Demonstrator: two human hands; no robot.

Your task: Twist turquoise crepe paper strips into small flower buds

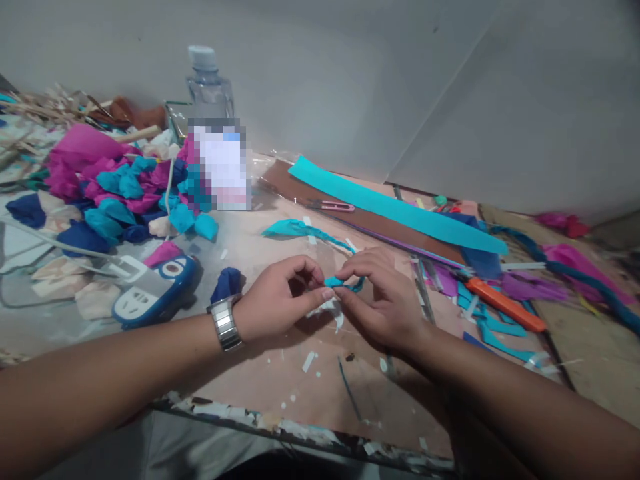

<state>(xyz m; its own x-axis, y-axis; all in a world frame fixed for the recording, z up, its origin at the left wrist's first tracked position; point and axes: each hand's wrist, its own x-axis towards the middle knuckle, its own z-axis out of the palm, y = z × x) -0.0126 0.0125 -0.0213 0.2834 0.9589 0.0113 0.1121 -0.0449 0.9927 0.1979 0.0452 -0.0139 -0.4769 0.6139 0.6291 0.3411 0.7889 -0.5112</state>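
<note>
A twisted strip of turquoise paper (333, 283) is pinched between the fingertips of both hands, just above the table. My left hand (280, 293), with a metal watch (225, 323) at its wrist, closes thumb and fingers on the strip's left end. My right hand (385, 293) grips it close by, fingertips nearly meeting the left ones. The strip loops up behind the right fingers, and its wider, loose tail (290, 228) lies on the table beyond. Part of the strip is hidden by the fingers.
At left lie a heap of crumpled coloured paper pieces (115, 180) and a blue-and-white corded device (155, 290). A clear bottle (210, 90) stands behind. Pink-handled thread snips (333, 205) rest near a long turquoise sheet (395, 207); an orange cutter (505, 303) is at right.
</note>
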